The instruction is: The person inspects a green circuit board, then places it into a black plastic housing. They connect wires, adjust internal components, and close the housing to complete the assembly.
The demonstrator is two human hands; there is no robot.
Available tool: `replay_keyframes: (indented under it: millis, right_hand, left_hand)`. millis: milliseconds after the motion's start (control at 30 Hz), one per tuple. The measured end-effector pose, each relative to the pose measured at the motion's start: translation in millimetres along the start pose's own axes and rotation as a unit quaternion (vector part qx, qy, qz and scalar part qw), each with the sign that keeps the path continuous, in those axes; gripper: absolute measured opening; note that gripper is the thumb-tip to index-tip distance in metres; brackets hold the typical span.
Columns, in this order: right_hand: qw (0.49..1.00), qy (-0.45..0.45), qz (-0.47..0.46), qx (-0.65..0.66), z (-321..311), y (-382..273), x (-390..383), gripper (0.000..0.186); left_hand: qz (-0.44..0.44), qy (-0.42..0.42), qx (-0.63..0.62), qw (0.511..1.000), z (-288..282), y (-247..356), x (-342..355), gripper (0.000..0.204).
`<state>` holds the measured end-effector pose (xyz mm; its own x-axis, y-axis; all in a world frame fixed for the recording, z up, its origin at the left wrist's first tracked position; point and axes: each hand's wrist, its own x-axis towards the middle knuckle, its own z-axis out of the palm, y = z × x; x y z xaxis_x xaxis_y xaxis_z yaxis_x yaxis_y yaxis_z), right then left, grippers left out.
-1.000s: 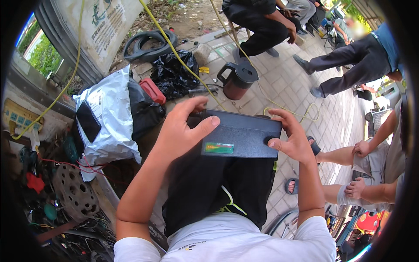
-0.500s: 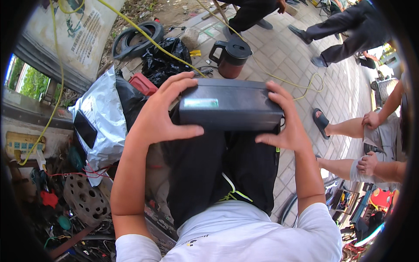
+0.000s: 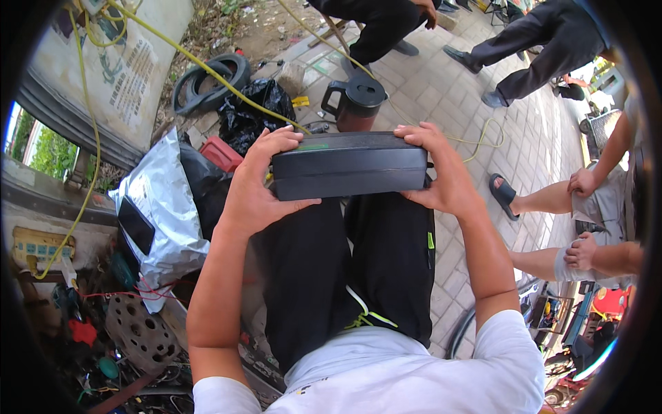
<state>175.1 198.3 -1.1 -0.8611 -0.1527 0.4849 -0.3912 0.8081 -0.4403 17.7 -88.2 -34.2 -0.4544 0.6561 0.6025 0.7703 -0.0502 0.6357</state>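
Note:
Above my lap I hold up a black rectangular case (image 3: 350, 171), shaped like a battery charger. Its long, smooth side faces me, and a green patch shows on its top face. My left hand (image 3: 256, 172) grips the left end, fingers over the top edge and thumb along the bottom edge. At the other end, my right hand (image 3: 441, 169) clasps it the same way. A small dark piece, perhaps a cord, sticks out beside my right hand. The case's far side and underside are hidden.
A lidded kettle (image 3: 358, 100) stands beyond the case. Left of me are a silver plastic bag (image 3: 162, 214) with a dark phone-like slab (image 3: 136, 225), a red case (image 3: 221, 153), a tyre (image 3: 210, 83) and a socket strip (image 3: 41, 245). A yellow cord (image 3: 207, 67) crosses. People sit at right.
Both hands have tipped the case so its labelled face turns upward and a plain side shows. The case has shifted slightly left in view.

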Motion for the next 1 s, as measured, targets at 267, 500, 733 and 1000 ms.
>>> replay_keyframes:
  millis: [267,500,733,1000]
  right_hand:
    - [0.961,0.000,-0.089,-0.261,-34.6,-2.8,77.2,0.075]
    - [0.965,-0.057,0.254,-0.024,-18.3,22.0,72.4,0.082]
    - [0.822,0.082,0.490,0.278,-40.2,65.2,20.8,0.060]
    - [0.753,0.074,0.560,0.336,-38.4,62.8,1.5,0.053]
  left_hand:
    - [-0.131,-0.031,0.050,0.990,-16.4,41.9,97.1,0.072]
    - [-0.110,-0.080,0.044,0.990,-13.1,-20.6,119.6,0.084]
    - [-0.499,-0.259,-0.236,0.792,-33.3,-122.1,-6.5,0.050]
    - [-0.458,-0.208,0.120,0.856,97.1,-242.0,-213.7,0.024]
